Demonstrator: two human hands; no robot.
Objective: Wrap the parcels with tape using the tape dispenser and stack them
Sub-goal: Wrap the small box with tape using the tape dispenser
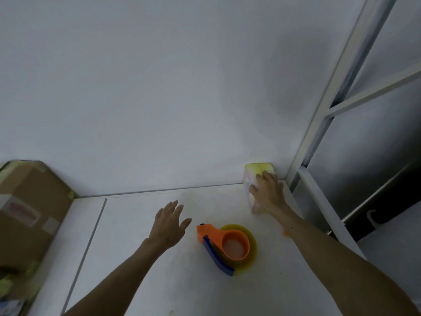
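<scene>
A small pale parcel with yellowish tape on top stands in the far right corner of the white table, against the wall. My right hand lies over its near right side, fingers wrapped on it. An orange and blue tape dispenser with a yellow roll lies flat on the table between my arms. My left hand hovers open just left of the dispenser, fingers spread, touching nothing. A large brown cardboard parcel with yellowish tape on its edges stands at the left edge.
A white wall rises directly behind the table. A white metal frame stands at the right, with a dark gap beyond the table's right edge. A seam runs down the tabletop on the left.
</scene>
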